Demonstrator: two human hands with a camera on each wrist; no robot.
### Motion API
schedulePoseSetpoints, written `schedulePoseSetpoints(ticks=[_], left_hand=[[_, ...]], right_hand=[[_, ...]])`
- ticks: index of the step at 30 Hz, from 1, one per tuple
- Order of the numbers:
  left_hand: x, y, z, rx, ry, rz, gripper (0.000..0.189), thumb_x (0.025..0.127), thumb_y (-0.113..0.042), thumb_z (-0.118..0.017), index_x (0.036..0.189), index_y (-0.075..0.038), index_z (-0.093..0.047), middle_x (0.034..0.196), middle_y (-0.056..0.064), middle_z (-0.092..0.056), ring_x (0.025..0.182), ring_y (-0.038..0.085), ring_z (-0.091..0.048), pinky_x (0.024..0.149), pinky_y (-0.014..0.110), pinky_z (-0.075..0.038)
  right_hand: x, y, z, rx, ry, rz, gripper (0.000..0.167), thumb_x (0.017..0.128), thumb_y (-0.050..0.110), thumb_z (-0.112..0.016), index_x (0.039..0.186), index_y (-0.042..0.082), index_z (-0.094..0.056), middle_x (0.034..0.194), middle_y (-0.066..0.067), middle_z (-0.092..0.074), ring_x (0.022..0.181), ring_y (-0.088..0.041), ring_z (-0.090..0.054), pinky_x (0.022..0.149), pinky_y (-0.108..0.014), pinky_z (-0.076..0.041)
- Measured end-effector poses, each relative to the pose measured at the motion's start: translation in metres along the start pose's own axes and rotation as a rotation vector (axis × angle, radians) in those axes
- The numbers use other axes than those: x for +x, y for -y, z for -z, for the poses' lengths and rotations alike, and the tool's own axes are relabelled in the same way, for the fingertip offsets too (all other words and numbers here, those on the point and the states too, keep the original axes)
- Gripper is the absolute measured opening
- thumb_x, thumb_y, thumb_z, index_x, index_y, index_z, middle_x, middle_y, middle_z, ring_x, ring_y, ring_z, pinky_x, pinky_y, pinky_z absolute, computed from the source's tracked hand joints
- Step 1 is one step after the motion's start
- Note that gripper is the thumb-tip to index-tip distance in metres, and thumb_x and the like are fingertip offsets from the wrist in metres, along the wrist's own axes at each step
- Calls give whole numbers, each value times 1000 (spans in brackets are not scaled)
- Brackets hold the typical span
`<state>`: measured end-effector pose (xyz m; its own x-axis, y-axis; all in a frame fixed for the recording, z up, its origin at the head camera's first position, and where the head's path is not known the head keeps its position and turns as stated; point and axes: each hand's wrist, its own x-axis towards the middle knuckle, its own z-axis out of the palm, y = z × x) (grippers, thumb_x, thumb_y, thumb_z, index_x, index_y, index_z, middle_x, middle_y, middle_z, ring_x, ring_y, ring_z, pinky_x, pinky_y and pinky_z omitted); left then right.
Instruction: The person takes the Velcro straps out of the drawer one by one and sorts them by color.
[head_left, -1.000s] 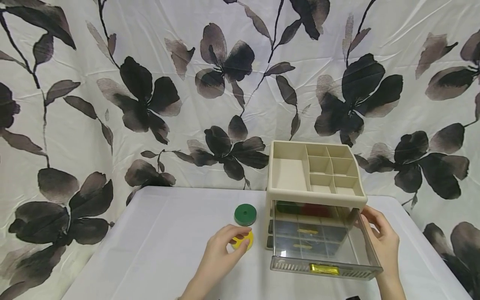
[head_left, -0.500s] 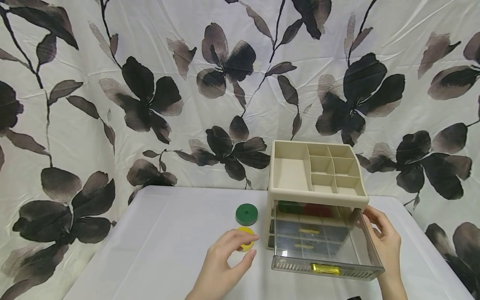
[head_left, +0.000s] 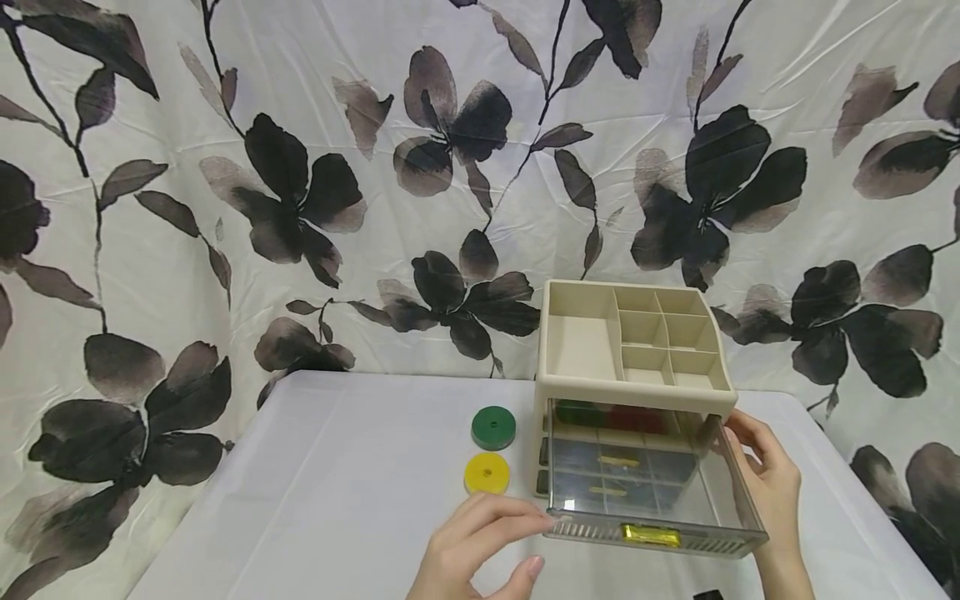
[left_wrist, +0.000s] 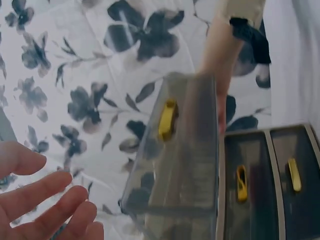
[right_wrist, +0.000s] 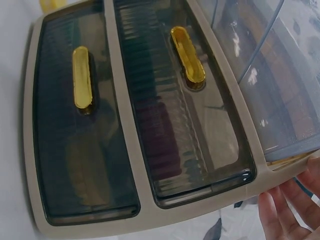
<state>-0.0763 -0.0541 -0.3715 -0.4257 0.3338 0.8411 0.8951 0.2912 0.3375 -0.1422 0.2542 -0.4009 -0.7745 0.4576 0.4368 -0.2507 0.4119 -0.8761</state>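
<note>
We're hovering a loose, empty left hand by the drawer jutting frontward from the box; our relaxed right hand is bracing the box's right side. Pressing down here, we'd be risking a forward tip.

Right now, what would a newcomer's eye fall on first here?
Probably the cream organizer on the table's right side, its clear top drawer standing open. Left of it lie a bright green disc and yellow disc. Behind hangs a white cloth with large dark flowers.
</note>
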Motion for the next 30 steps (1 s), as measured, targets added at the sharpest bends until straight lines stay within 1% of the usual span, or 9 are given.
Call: schedulePoseSetpoints(ticks=[2, 9, 14, 18, 21, 23, 25, 29, 30], left_hand=[[2, -9, -3, -24, 29, 23, 25, 88, -14, -66, 112, -16, -68, 105, -3, -66, 96, 7, -58, 82, 13, -46], [5, -23, -28, -108, 101, -39, 21, 92, -21, -64, 112, -16, -68, 103, -4, -67, 93, 3, -58, 82, 6, -44], [1, -30, -49, -225, 198, 42, 19, 93, -19, -62, 110, -17, -69, 100, -6, -67, 94, -3, -58, 82, 4, -43], [-2, -31, -63, -278, 240, 64, 18, 94, -19, -60, 110, -17, -69, 100, -7, -68, 96, -6, -57, 80, 2, -43], [-3, -30, -69, -360, 306, 144, 20, 95, -21, -57, 111, -16, -69, 102, -6, -69, 96, -8, -57, 77, 4, -46], [-3, -28, -72, -430, 366, 223, 22, 97, -21, -55, 113, -14, -68, 104, -4, -69, 97, -8, -58, 76, 6, -48], [-3, -24, -74, -534, 422, 324, 24, 97, -18, -54, 115, -11, -67, 106, 3, -69, 98, -7, -60, 77, 9, -50], [-3, -16, -77, -671, 469, 412, 27, 95, -13, -55, 119, -5, -65, 110, 14, -68, 103, -1, -62, 81, 12, -51], [-3, -15, -77, -684, 471, 419, 27, 95, -13, -56, 119, -5, -64, 110, 15, -67, 103, -1, -62, 81, 12, -51]], right_hand=[[0, 0, 0, 4, -2, 6, 30, 94, 5, -57, 123, -2, -60, 99, 23, -59, 82, 9, -62, 71, -6, -50], [1, -2, 1, 11, -2, -1, 29, 94, 5, -58, 122, -1, -60, 98, 23, -60, 80, 9, -62, 70, -7, -50], [1, -3, 1, 24, 6, -3, 29, 94, 5, -58, 122, -1, -60, 98, 22, -60, 79, 8, -63, 69, -7, -51], [1, -3, 1, 17, 6, 11, 29, 94, 4, -57, 123, -1, -60, 99, 21, -59, 82, 8, -62, 70, -7, -51], [1, -3, 0, 10, 9, 20, 30, 94, 6, -57, 123, -1, -60, 100, 21, -59, 86, 7, -62, 71, -6, -50], [1, -2, 0, 8, 10, 25, 30, 95, 6, -57, 124, -1, -60, 100, 21, -59, 87, 7, -61, 72, -6, -50], [1, -2, 1, 5, 9, 25, 30, 95, 7, -57, 124, 0, -60, 100, 21, -59, 87, 8, -61, 72, -6, -50], [1, -3, 1, 3, 11, 9, 30, 94, 7, -58, 124, 0, -60, 101, 22, -59, 84, 9, -62, 71, -7, -50], [1, -3, 1, 3, 12, 3, 30, 94, 7, -58, 124, 1, -60, 101, 22, -59, 83, 9, -62, 71, -7, -50]])
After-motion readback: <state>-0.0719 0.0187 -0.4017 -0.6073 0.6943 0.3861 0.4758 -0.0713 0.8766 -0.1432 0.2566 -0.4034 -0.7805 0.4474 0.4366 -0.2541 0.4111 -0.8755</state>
